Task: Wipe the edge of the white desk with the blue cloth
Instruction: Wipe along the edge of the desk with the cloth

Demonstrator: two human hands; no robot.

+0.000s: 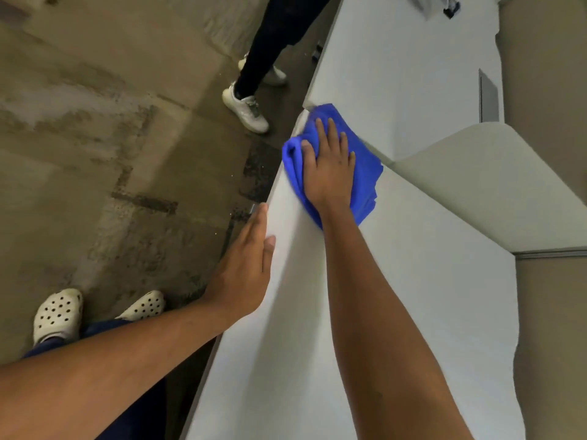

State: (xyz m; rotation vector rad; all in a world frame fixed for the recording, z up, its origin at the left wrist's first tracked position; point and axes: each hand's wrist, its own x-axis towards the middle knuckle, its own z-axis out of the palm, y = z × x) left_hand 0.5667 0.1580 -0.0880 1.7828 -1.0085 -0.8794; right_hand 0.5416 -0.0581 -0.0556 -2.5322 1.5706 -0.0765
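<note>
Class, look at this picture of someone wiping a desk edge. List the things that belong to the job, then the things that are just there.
Belonging to the job:
blue cloth
white desk
right hand, pressing the cloth
left hand, flat at the desk's edge

Just there:
white sneakers of a bystander
perforated clogs
partition panel

- The white bench point(365, 296) runs from the 6 o'clock edge of the view up toward 1 o'clock, its long edge facing the floor point(95, 154).
- A bunched blue cloth point(368, 173) lies on the bench top at its edge, just past centre toward 1 o'clock, with the right hand point(330, 173) flat on it.
- The left hand point(244, 265) rests open against the bench edge, toward 7 o'clock of the cloth (fingers straight).
- A pale partition point(476, 185) meets the bench at 3 o'clock.
- The floor is worn and stained.
</note>
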